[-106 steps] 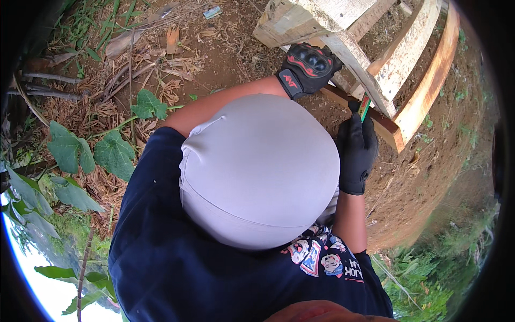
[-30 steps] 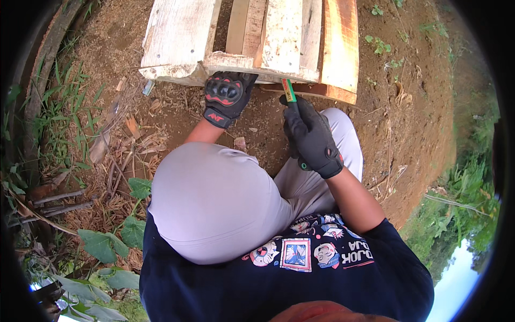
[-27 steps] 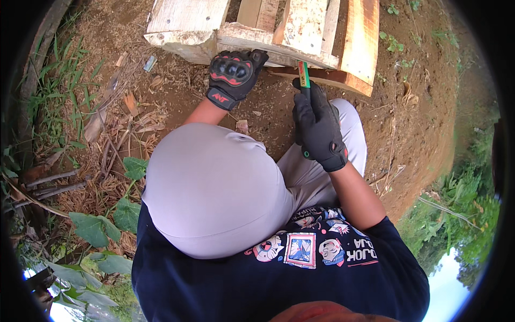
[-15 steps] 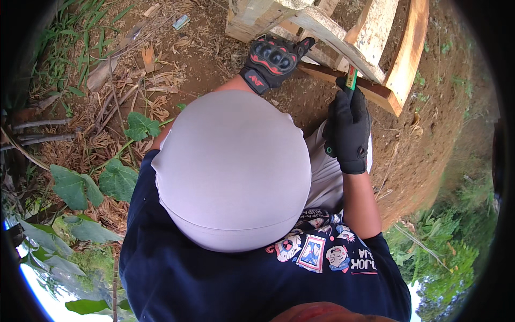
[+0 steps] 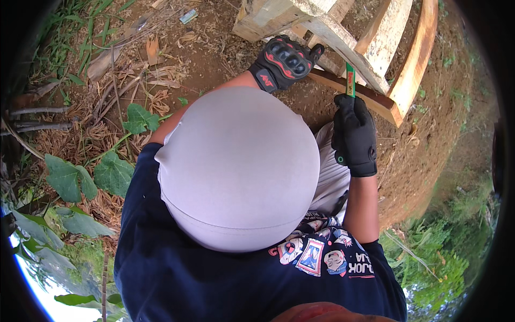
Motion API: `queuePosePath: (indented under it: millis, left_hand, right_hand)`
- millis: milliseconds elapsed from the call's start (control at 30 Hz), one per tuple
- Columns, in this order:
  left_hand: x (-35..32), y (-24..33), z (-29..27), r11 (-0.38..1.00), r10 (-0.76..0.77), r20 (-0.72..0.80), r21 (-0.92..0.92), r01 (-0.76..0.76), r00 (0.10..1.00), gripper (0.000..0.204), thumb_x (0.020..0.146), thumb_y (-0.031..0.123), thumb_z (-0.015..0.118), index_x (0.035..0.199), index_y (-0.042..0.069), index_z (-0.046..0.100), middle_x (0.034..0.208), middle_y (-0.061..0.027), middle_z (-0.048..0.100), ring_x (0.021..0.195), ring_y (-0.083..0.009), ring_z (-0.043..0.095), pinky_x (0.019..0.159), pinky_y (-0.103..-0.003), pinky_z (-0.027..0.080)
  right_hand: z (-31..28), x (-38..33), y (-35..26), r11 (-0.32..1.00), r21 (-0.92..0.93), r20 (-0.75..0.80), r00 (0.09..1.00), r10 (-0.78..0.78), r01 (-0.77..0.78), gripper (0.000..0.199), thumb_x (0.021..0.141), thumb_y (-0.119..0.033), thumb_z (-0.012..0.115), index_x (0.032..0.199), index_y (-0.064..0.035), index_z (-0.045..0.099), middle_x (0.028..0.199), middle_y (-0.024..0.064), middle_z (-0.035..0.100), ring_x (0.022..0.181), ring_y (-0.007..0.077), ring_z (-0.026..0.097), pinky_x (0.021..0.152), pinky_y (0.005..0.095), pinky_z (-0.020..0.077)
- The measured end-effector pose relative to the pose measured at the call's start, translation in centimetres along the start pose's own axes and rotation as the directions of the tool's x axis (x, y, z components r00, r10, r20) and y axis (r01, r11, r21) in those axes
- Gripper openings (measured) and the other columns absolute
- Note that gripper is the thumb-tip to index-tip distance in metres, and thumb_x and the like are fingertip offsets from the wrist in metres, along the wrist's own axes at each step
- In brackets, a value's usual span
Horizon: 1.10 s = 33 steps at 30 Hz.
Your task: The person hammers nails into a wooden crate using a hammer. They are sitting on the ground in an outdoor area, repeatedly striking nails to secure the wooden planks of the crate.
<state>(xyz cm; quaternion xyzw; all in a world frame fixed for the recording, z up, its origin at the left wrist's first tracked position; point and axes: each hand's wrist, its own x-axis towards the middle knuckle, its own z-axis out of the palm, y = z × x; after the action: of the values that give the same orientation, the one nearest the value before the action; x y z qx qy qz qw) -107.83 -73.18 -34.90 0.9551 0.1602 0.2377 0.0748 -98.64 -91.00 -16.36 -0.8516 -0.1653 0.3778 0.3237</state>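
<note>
My left hand [image 5: 287,60], in a black glove with red-trimmed knuckle guards, is closed against the near side of a slatted wooden frame [image 5: 343,45]. Its fingertips are mostly hidden beneath the hand, while one digit sticks out toward the slats. To its right, my right hand [image 5: 354,131], in a plain black glove, is wrapped around a narrow green flat tool [image 5: 350,80] with red marking. The tool points away from me and its far end reaches the frame's lower boards; that end is partly hidden, so its exact kind cannot be told.
Brown soil [image 5: 206,59] lies under the frame. Dry leaves and sticks [image 5: 104,112] cover the left side, with a broad-leaved green vine [image 5: 115,174] near my left arm. A small pale packet [image 5: 188,16] lies at the top left. Shrubs [image 5: 445,252] grow at the lower right.
The frame and my left hand appear shifted slightly right in view. My right hand sits lower relative to the frame, and more of the green tool shows above it.
</note>
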Motion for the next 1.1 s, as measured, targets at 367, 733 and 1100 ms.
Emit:
queuePosePath:
  millis: [367,733,1100]
  left_hand:
    - [0.2,-0.6,1.3,0.999,-0.026,0.000,-0.048,0.026,1.000,0.051,0.096,0.021,0.064,0.146,0.027,0.068,0.074,-0.0049,0.070,0.061,-0.0244,0.067,0.055,-0.044,0.053]
    - [0.6,-0.5,1.2,0.997,0.002,-0.062,-0.082,-0.007,0.998,0.038,0.100,0.024,0.062,0.136,0.027,0.075,0.073,-0.0040,0.070,0.060,-0.0249,0.066,0.053,-0.044,0.051]
    - [0.9,0.3,1.7,0.997,0.027,-0.103,-0.066,-0.034,0.994,0.046,0.100,0.022,0.062,0.144,0.030,0.070,0.063,-0.0028,0.064,0.053,-0.0220,0.060,0.049,-0.042,0.047]
  right_hand:
    - [2.0,0.9,1.6,0.932,-0.336,-0.117,0.975,-0.187,0.138,0.030,0.108,-0.028,0.057,0.106,-0.0006,0.068,0.092,0.0252,0.070,0.090,0.0472,0.068,0.080,0.0549,0.0515]
    - [2.5,1.4,2.0,0.669,-0.645,-0.083,0.836,-0.542,0.369,0.027,0.108,-0.027,0.057,0.103,-0.0022,0.064,0.086,0.0234,0.068,0.084,0.0472,0.067,0.075,0.0568,0.0494]
    - [3.1,1.2,1.8,0.956,-0.264,-0.250,0.949,-0.193,0.125,0.028,0.108,-0.028,0.057,0.102,-0.0030,0.066,0.080,0.0202,0.068,0.078,0.0439,0.067,0.072,0.0537,0.0492]
